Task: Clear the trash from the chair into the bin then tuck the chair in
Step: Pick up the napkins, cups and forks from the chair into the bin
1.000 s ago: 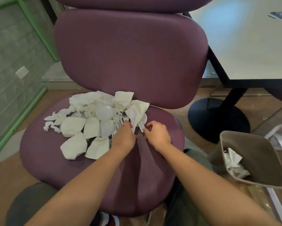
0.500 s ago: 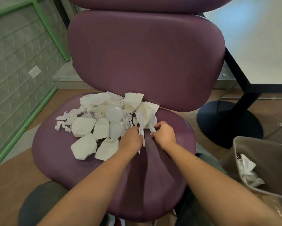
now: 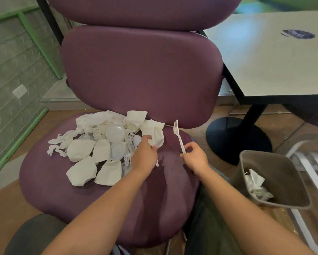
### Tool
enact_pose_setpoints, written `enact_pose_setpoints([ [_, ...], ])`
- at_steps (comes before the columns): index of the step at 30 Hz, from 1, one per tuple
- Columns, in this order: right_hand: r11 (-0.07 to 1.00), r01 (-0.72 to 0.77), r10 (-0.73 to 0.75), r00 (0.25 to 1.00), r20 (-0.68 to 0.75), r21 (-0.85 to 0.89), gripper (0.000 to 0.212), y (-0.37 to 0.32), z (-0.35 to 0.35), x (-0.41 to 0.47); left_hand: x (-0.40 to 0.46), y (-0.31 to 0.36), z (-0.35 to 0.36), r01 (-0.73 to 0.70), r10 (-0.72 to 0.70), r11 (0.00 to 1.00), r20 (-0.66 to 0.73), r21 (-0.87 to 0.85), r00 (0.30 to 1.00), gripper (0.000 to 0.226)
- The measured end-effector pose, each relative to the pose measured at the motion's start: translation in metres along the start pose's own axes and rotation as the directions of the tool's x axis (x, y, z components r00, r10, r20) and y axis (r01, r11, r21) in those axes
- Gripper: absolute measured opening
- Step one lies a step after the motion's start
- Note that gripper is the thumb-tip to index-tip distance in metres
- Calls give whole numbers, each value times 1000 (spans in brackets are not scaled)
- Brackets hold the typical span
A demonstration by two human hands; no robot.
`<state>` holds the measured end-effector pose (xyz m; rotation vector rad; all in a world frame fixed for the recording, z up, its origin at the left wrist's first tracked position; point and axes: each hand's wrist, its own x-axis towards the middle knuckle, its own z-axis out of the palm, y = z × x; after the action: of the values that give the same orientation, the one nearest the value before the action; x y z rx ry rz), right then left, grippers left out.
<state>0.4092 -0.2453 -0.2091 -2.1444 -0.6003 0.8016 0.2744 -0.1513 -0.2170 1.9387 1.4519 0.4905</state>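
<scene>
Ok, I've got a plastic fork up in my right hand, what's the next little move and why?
Probably swing the right hand over the bin and drop the fork. The fork is lifted clear of the chair seat, the bin stands open just to the right, and the left hand is at the pile of trash.

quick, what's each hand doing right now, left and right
Left hand: closed on a white plastic utensil at the trash pile's edge.
Right hand: pinching a white plastic fork, lifted off the chair.

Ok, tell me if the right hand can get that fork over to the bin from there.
Probably yes. The right hand already holds the fork clear of the pile, and the bin stands open just to its right with nothing between.
</scene>
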Motion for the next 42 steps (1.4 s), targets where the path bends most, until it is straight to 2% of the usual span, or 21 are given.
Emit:
enact_pose_setpoints([
  [3, 998, -4, 6, 1000, -24, 68, 16, 11, -23, -10, -6, 23, 8, -117, 118, 991, 14, -64, 993, 24],
  [7, 997, 4, 4, 994, -105, 75, 18, 31, -59, -19, -11, 59, 38, -172, 204, 970, 190, -171, 960, 34],
  [10, 998, 7, 4, 986, -164, 64, 28, 50, -87, -25, -20, 88, 69, -158, 220, 966, 337, -202, 915, 44],
  [13, 993, -27, 49, 980, -195, 111, 42, 80, -116, -30, -41, 124, 100, -116, 232, 960, 489, -255, 841, 50],
  [17, 984, -132, 161, 947, -277, 119, 42, 119, -151, -30, -61, 159, 142, -61, 185, 973, 586, -224, 789, 34],
  [21, 954, -250, 293, 893, -342, 165, 41, 152, -176, -22, -75, 174, 188, -113, 154, 988, 595, -106, 789, 20],
  [25, 930, -330, 368, 860, -353, 165, 46, 180, -190, -4, -84, 184, 230, -178, 170, 983, 627, -50, 760, 20],
  [28, 924, -381, 347, 876, -335, -42, 49, 203, -187, 8, -87, 187, 248, -269, 196, 963, 663, 8, 722, 43],
  [30, 909, -393, 334, 886, -321, -137, 45, 210, -182, 9, -86, 184, 253, -260, 171, 965, 678, 31, 715, 48],
  [33, 930, -337, 284, 910, -302, -143, 35, 198, -177, 4, -83, 176, 249, -217, 161, 976, 648, 7, 744, 44],
  [37, 966, -244, 214, 938, -273, -82, 29, 168, -167, 2, -70, 167, 220, -199, 214, 976, 573, -91, 791, 27],
  [42, 999, -49, 50, 974, -223, 10, 25, 115, -139, -1, -41, 144, 161, -218, 255, 967, 452, -133, 855, 16],
])
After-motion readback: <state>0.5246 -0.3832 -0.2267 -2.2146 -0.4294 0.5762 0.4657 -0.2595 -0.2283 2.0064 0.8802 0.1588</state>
